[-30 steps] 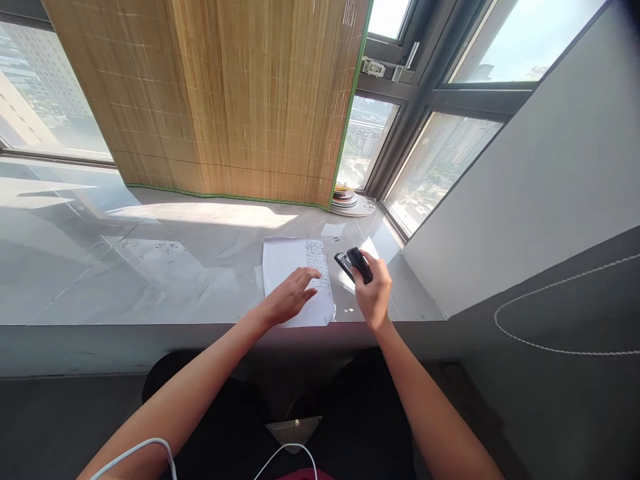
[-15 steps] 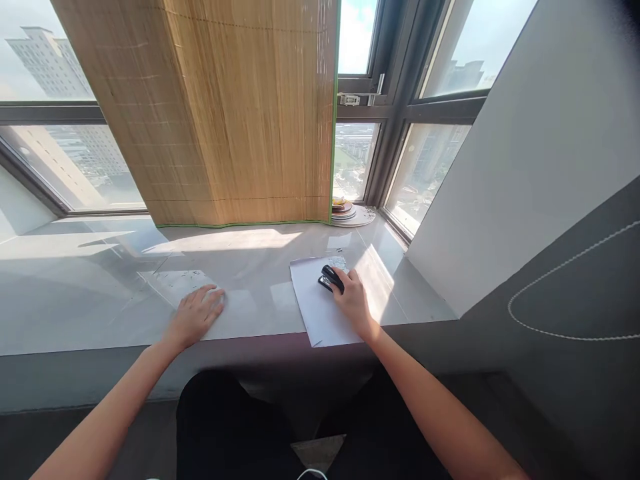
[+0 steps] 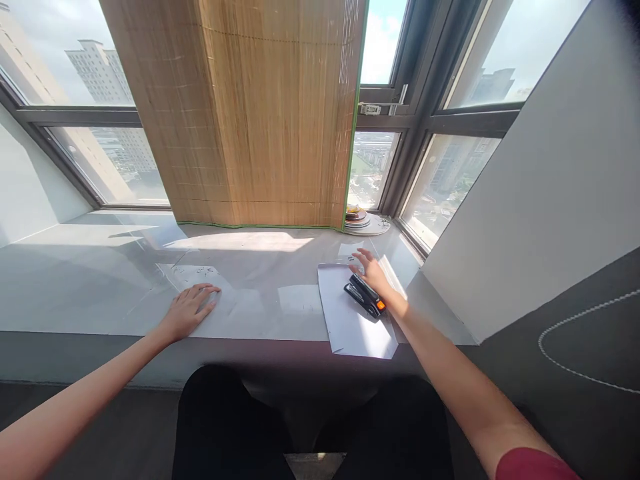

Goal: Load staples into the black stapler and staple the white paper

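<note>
Both hands are now spread with nothing held. Half a second ago the stapler (image 3: 365, 296) was gripped in the right hand (image 3: 374, 273); it has since been set down on the white sheet (image 3: 357, 317) near the sill's (image 3: 90, 280) front right edge, the fingers reaching past it. The left hand (image 3: 188, 309) remains flat on the clear sheet (image 3: 195, 277) at the front edge. Stapling appears finished.

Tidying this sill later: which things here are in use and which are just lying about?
In use: stapler lying on the paper; right hand reaching past it; left hand flat on the sheet.

Lying about: plates in the corner; bamboo blind.
</note>
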`<state>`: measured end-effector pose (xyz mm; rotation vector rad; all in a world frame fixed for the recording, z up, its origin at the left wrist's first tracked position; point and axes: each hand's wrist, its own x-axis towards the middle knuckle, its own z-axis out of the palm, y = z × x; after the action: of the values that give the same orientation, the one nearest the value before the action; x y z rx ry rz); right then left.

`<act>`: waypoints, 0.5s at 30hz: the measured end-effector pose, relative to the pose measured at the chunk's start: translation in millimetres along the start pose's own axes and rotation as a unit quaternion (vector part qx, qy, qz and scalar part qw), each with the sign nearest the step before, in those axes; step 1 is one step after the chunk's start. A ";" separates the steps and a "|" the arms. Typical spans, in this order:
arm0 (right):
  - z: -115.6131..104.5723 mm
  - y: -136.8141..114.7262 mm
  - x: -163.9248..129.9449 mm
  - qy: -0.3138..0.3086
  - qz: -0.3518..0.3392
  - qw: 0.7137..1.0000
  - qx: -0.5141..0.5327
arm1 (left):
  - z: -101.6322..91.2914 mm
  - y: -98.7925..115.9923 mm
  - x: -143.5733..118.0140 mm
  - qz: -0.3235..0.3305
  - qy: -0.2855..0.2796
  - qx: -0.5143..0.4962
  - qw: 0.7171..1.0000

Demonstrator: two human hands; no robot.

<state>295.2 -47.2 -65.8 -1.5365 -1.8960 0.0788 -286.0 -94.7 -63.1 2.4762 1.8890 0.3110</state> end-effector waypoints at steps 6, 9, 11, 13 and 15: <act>61.4 -8.0 35.1 -0.203 -0.019 0.971 -0.128 | -3.7 7.7 -4.7 -0.013 0.004 -0.003 1.000; 94.7 -43.6 61.3 -0.244 -0.037 0.958 -0.148 | -3.1 8.4 -5.7 -0.019 0.003 -0.004 1.000; 121.0 -79.7 79.9 -0.264 -0.056 0.955 -0.126 | -2.5 7.1 -6.2 -0.020 0.000 -0.005 1.000; 148.6 -121.7 94.7 -0.274 -0.078 0.953 -0.101 | -1.8 5.3 -6.4 -0.020 0.000 -0.007 1.000; 174.2 -164.2 103.5 -0.252 -0.100 0.960 -0.066 | -1.2 3.5 -6.5 -0.023 0.000 -0.011 1.000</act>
<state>56.8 57.9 -76.8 -1.4984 -2.4942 0.2812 -284.5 -102.0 -62.4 2.4142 1.9286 0.3278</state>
